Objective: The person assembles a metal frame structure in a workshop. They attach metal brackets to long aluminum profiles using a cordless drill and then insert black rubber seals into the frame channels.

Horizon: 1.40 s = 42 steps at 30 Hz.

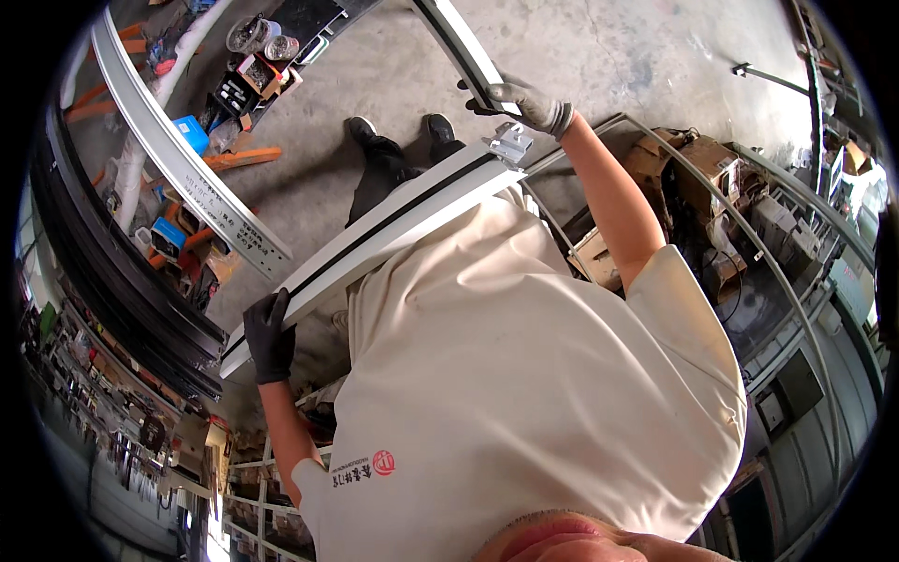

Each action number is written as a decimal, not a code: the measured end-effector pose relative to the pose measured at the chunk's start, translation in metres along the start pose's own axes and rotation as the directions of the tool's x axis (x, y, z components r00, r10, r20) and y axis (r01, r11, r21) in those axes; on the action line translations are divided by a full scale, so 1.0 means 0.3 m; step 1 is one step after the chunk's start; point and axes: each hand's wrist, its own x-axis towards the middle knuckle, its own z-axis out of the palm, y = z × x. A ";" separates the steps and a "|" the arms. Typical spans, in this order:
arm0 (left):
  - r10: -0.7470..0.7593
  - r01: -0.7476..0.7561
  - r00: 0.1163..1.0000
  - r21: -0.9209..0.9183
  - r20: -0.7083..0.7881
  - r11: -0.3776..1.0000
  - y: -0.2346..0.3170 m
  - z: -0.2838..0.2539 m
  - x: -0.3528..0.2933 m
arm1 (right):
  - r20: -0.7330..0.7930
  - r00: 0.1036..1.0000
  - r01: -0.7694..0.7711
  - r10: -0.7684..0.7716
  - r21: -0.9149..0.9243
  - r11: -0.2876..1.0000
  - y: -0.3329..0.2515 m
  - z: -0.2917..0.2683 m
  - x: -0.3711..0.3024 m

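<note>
A long white metal profile (pixel 393 220) with a black strip along it lies slantwise across the front of my body. My left hand (pixel 272 339), in a dark glove, is wrapped round it near its lower left end. At its other end a small silver corner bracket (pixel 510 142) sticks out. In a grey glove, my right hand (pixel 530 105) grips a second white profile (pixel 459 42) with a dark strip, close to its end and just beyond the bracket. The two profiles stand near each other at the bracket; I cannot tell whether they touch. The second one's far end is out of view.
On the left stand a white printed beam (pixel 178 155) and several long black profiles (pixel 122 272). Beyond them, a cluttered bench (pixel 257 84) holds tubs and small boxes. To the right, a metal-tube frame (pixel 749 234) surrounds cardboard boxes (pixel 707 169). Concrete floor (pixel 609 47) lies ahead.
</note>
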 end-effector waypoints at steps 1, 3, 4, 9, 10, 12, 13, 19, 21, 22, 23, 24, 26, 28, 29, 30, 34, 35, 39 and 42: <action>-0.004 0.004 1.000 0.003 -0.003 1.000 0.001 0.001 0.002 | 0.020 1.000 0.006 -0.006 0.001 1.000 -0.014 0.003 -0.001; 0.004 -0.004 1.000 0.008 -0.008 1.000 0.002 -0.003 0.010 | 0.012 1.000 0.020 -0.020 -0.014 1.000 -0.021 0.010 -0.004; 0.014 -0.014 1.000 0.010 -0.011 1.000 0.003 -0.006 0.015 | 0.009 1.000 0.027 -0.027 -0.021 0.999 -0.025 0.014 -0.006; 0.013 -0.013 1.000 0.020 -0.003 1.000 0.003 -0.010 0.022 | -0.013 1.000 0.012 -0.012 0.001 1.000 -0.029 0.023 -0.010; 0.015 -0.015 1.000 0.023 0.000 1.000 0.004 -0.014 0.026 | -0.013 1.000 0.012 -0.012 -0.002 1.000 -0.026 0.020 -0.008; 0.016 -0.016 1.000 0.031 0.003 0.999 0.004 -0.015 0.027 | 0.002 1.000 0.018 -0.018 -0.007 1.000 -0.020 0.012 -0.006; 0.017 -0.018 1.000 0.035 0.004 0.999 0.004 -0.013 0.029 | 0.009 1.000 0.021 -0.021 -0.010 1.000 -0.017 0.009 -0.004; 0.016 -0.017 1.000 0.022 0.013 1.000 0.015 -0.024 0.045 | -0.012 1.000 0.020 -0.021 -0.024 1.000 -0.027 0.024 -0.006; 0.017 -0.018 1.000 0.023 0.014 1.000 0.014 -0.026 0.046 | -0.016 1.000 0.020 -0.021 -0.040 0.999 -0.038 0.031 -0.010; 0.016 -0.016 1.000 0.026 0.014 1.000 0.010 -0.022 0.044 | -0.018 1.000 0.020 -0.021 -0.048 0.999 -0.041 0.033 -0.010; 0.015 -0.015 1.000 0.029 0.013 0.999 0.008 -0.020 0.045 | -0.019 1.000 0.016 -0.017 -0.051 0.999 -0.039 0.031 -0.010; 0.015 -0.016 1.000 0.033 0.017 0.999 0.009 -0.023 0.047 | -0.020 1.000 0.012 -0.013 -0.055 0.998 -0.036 0.026 -0.009; 0.014 -0.015 1.000 0.041 0.023 0.999 0.012 -0.028 0.054 | -0.022 1.000 0.009 -0.010 -0.054 0.998 -0.035 0.025 -0.009; 0.022 -0.022 1.000 0.041 0.019 0.999 0.007 -0.026 0.055 | -0.026 1.000 0.011 -0.012 -0.045 0.999 -0.038 0.031 -0.011; 0.026 -0.027 1.000 0.041 0.017 0.999 0.004 -0.025 0.056 | -0.038 0.999 0.019 -0.021 -0.052 0.998 -0.037 0.034 -0.011; 0.028 -0.028 1.000 0.041 0.014 0.999 0.002 -0.025 0.057 | -0.050 0.998 0.027 -0.030 -0.058 0.998 -0.034 0.036 -0.010; 0.043 -0.043 0.999 0.031 0.003 0.999 -0.007 -0.023 0.057 | -0.048 0.998 0.042 -0.045 -0.069 0.997 -0.007 0.016 -0.002; 0.047 -0.047 0.999 0.025 -0.001 0.999 -0.009 -0.022 0.056 | -0.049 0.998 0.040 -0.043 -0.063 0.997 -0.008 0.018 -0.001; 0.037 -0.036 0.999 0.063 -0.009 0.997 -0.013 -0.014 0.048 | -0.049 0.998 0.033 -0.035 -0.050 0.998 -0.010 0.021 0.004; 0.037 -0.034 0.999 0.120 -0.020 0.992 -0.028 -0.001 0.022 | -0.049 0.998 0.039 -0.043 -0.078 0.996 -0.001 0.016 0.007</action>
